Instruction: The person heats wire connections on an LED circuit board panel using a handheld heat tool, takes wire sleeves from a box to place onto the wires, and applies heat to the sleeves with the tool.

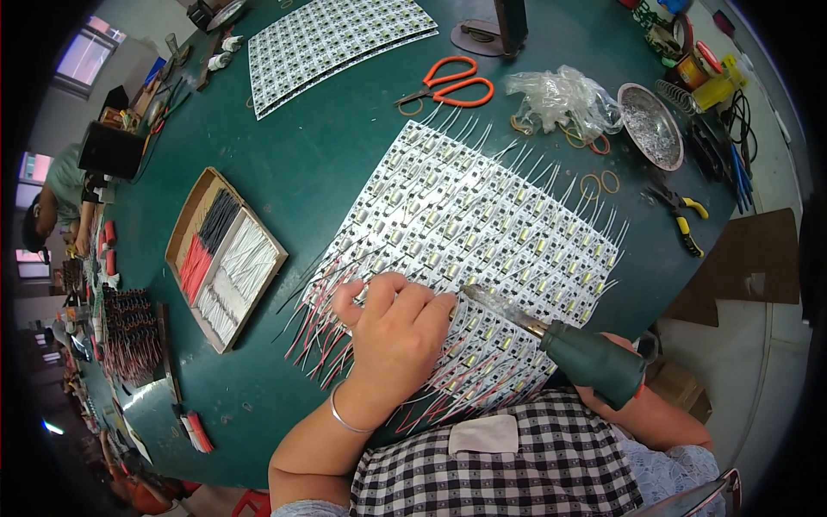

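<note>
Left hand (392,323) rests knuckles-up on the panel (465,233) of small white boards, fingers curled in, fingertips (431,297) pinched down at a board near the panel's lower middle. Looks like it's pinning a wire there, but what's under the fingers is hidden, so I can't tell for sure. Thin bangle (345,418) on the wrist.

Right hand (633,383) is mostly hidden behind the soldering iron (551,332) — only a bit of it shows around the dark green handle, closed on it. Iron tip points left and up, and ends right at the left fingertips, on the same board.

Panel lies tilted on the green table (319,164), in front of the person. Red and white leads (314,332) stick out along its lower-left edge; bare white leads fan out along the top-right edge.

Around it:
- cardboard tray (226,257) to the left, with black, red and white cut wires in separate sections
- second, bare panel (336,43) at the far side
- orange scissors (448,84) just above the main panel
- crumpled clear bag (560,96) and rubber bands (599,183) to the right of the scissors
- metal bowl (650,125) of silvery scraps further right
- yellow-handled cutters (685,220) near the right table edge

Checked apron (491,470) at bottom — the person's own.
</note>
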Motion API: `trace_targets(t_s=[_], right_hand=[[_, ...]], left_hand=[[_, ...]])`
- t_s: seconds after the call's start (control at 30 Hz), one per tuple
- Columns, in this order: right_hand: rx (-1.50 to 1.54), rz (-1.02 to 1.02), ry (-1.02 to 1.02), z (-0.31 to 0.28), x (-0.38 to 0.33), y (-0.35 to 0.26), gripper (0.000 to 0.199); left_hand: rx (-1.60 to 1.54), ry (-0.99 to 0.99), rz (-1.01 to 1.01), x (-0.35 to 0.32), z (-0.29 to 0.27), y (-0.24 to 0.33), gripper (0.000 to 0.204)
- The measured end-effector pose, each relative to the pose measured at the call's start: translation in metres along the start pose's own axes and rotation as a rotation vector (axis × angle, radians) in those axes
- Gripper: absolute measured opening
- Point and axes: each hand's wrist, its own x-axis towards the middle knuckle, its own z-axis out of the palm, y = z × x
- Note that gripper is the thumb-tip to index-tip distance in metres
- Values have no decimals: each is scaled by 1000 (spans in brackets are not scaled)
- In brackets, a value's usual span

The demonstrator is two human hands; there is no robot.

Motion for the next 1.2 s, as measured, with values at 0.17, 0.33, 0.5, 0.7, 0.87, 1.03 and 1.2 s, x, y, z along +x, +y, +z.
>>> trace_targets(t_s=[0.17,0.33,0.5,0.7,0.87,1.03,1.2], right_hand=[[305,225,137,9,-4,-8,28],[349,276,-27,-8,-18,-3,35],[608,354,183,7,-33,-4,31],[470,170,197,-1,-40,4,31],[630,470,309,4,-55,2,28],[441,220,201,-5,-35,-2,27],[462,254,165,-2,-38,-7,28]], left_hand=[[-7,3,23,1,1,-1,11],[-7,-2,17,0,-1,-1,13],[14,1,30,0,-2,3,12],[115,-71,-4,-5,-23,-4,12],[179,201,-145,3,-42,9,15],[-3,39,12,6,-10,26,19],[24,-106,-16,-2,-1,27,19]])
